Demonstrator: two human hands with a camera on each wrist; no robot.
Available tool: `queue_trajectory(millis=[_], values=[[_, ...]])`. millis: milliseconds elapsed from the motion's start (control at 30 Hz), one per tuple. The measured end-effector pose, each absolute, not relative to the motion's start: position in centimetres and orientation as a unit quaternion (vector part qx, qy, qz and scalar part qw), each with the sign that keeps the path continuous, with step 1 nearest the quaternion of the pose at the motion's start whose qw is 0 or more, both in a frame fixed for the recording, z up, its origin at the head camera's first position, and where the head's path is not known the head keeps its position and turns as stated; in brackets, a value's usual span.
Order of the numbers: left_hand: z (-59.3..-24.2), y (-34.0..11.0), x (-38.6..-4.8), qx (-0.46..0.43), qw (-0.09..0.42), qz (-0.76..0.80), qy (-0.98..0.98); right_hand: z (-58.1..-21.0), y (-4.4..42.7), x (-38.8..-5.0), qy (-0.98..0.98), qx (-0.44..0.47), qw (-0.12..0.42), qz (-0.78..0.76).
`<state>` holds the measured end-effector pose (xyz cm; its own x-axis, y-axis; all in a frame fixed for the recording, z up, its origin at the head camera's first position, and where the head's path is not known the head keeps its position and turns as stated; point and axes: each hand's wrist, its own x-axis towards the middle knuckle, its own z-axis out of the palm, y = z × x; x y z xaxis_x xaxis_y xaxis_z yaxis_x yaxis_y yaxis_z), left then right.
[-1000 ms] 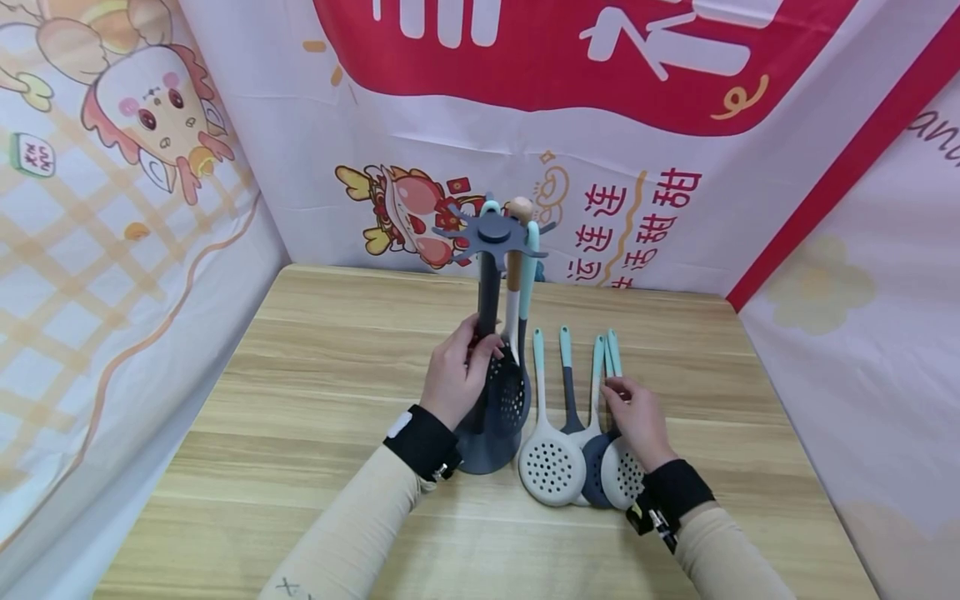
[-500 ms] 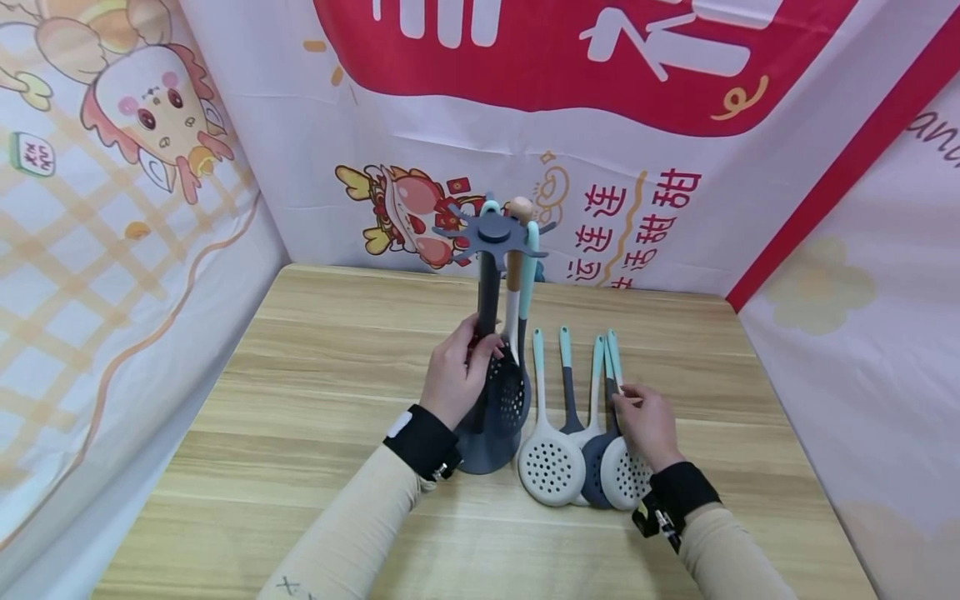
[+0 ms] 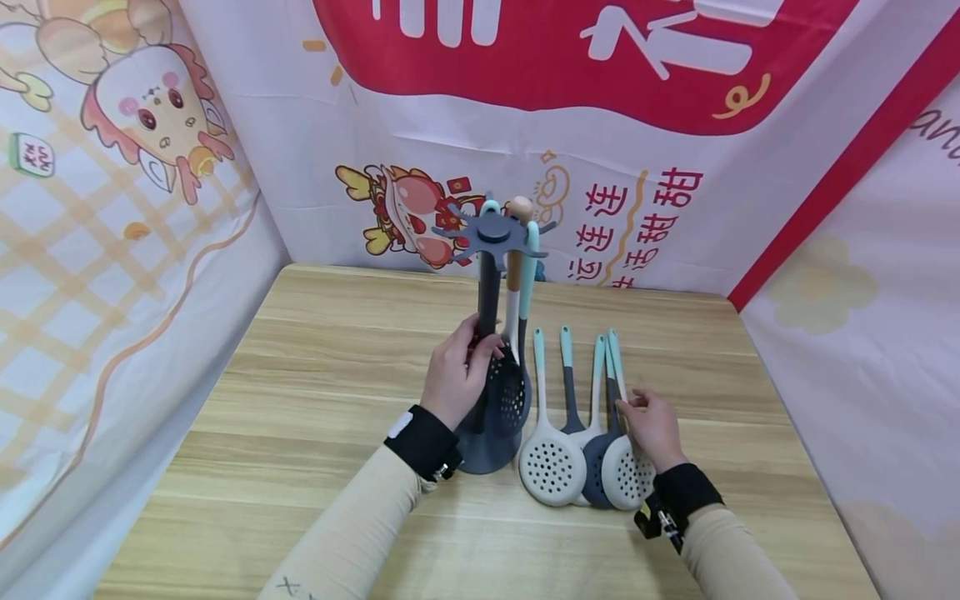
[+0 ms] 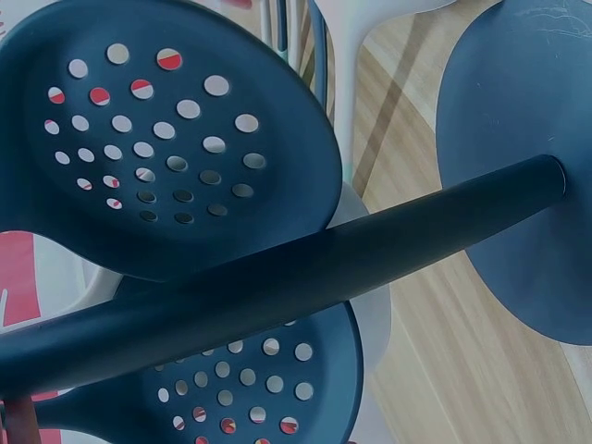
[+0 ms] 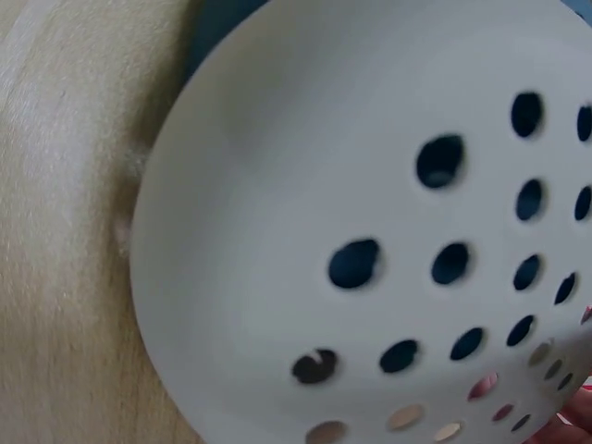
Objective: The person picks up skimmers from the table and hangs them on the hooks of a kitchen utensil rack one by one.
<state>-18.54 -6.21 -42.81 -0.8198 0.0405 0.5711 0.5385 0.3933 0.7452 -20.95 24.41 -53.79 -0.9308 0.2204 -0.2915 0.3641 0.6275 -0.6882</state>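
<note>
In the head view my left hand (image 3: 459, 375) grips the dark post of a utensil stand (image 3: 487, 296), whose round base (image 3: 491, 454) rests on the table. Utensils with teal and brown handles hang on it, among them a dark slotted one (image 3: 506, 396). My right hand (image 3: 652, 427) pinches the handle of the rightmost white slotted utensil (image 3: 624, 475), which lies on the table. In the left wrist view the post (image 4: 277, 287) crosses two dark slotted heads. The white slotted head (image 5: 277, 213) fills much of the right wrist view.
Beside the stand lie another white slotted utensil (image 3: 552, 468), a dark-necked one (image 3: 568, 392) and a dark slotted one (image 3: 592, 471), partly overlapping, on the wooden table (image 3: 315, 375). Printed cloth (image 3: 450, 125) hangs behind and at both sides.
My right hand has slid slightly down and to the right along the handles, from near the teal part to the white neck. The left hand and the stand have stayed put.
</note>
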Motion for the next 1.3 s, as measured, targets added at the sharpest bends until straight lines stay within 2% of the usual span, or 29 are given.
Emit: queue_trajectory(millis=[1300], values=[[-42.9,-6.3,-18.7,-0.182,0.243,-0.518,-0.8,-55.2,24.6,-21.3,0.91,0.144,0.093,-0.377]])
